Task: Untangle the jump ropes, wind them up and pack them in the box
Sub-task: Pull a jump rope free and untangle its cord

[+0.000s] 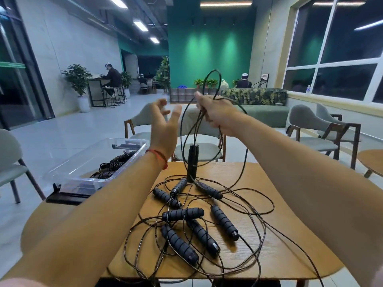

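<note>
Several black jump ropes lie tangled on the wooden table point(279, 235), their ribbed foam handles point(182, 214) scattered among loops of thin cord. High above the table, my right hand point(215, 112) grips strands of one black cord point(211, 79), which loops above my fist and trails down. A pair of handles point(192, 162) hangs upright from that cord, just over the pile. My left hand point(163, 125) is raised beside it with fingers spread, holding nothing. A clear plastic box point(93, 162) stands at the table's left and holds wound ropes.
The box's dark lid point(68, 196) lies under or beside it at the table's left edge. Grey chairs point(319, 129) stand beyond the table and on both sides. A second round table point(373, 162) is at the right. People sit far back.
</note>
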{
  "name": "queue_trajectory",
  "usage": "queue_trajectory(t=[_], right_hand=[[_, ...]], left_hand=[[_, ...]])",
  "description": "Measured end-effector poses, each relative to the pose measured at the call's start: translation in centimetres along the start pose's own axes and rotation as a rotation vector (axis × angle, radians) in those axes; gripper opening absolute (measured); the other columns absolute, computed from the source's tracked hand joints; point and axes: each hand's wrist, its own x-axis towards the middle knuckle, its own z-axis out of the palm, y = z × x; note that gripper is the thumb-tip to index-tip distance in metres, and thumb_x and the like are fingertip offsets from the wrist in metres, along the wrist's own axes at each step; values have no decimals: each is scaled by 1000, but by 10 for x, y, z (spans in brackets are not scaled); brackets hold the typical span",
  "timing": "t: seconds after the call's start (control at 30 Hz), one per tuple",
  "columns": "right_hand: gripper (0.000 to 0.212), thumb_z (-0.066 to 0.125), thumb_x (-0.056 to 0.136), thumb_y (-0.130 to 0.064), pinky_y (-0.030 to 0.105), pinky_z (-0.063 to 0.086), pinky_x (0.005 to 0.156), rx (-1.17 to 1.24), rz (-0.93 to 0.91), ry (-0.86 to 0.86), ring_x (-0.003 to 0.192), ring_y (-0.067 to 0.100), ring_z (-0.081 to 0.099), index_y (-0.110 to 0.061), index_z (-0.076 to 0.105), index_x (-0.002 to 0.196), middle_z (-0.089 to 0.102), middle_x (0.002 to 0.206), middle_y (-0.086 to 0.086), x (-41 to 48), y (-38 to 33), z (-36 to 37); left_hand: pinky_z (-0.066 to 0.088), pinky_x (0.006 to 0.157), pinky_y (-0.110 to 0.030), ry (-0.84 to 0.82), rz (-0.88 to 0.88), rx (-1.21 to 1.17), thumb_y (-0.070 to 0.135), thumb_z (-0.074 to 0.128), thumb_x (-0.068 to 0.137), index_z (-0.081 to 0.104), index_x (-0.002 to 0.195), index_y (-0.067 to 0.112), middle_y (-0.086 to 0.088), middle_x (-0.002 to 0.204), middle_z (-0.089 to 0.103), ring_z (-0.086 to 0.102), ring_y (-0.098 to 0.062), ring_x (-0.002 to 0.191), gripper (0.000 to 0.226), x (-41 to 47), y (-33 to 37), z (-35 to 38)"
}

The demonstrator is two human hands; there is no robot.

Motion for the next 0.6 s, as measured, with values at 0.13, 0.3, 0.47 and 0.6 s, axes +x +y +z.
queue_trajectory(t=[0.13, 0.3, 0.47, 0.6], right_hand=[[48, 58, 99, -67, 26, 28, 41, 289, -58, -7, 49, 12, 29, -22, 55, 84, 38, 62, -6, 7, -22, -12], [44, 56, 104, -60, 26, 28, 43, 389, -92, 11, 48, 11, 27, -19, 54, 88, 34, 56, -10, 2, -47, -24], [44, 56, 105, -59, 25, 28, 41, 394, -114, 91, 43, 9, 29, -21, 53, 82, 32, 53, -11, -1, -56, -36], [44, 55, 106, -55, 26, 24, 43, 444, -139, 79, 48, 10, 26, -22, 51, 79, 30, 59, -9, -2, -61, -45]], left_hand=[[41, 116, -51, -591, -273, -68, 56, 73, 91, 34, 157, 29, 4, 147, 56, 54, -17, 136, 80, -29, -40, 1], [47, 112, -34, -591, -311, 136, 22, 84, 87, 37, 157, 26, 9, 149, 56, 53, -7, 136, 84, -75, -76, 12], [63, 90, -38, -68, -393, 43, 5, 68, 94, 57, 124, 26, -8, 120, 64, 68, -25, 107, 39, -82, -93, 9], [48, 61, -6, -660, -321, 552, 27, 63, 105, 53, 143, 34, 6, 127, 60, 54, -3, 80, 40, -85, -66, 13]])
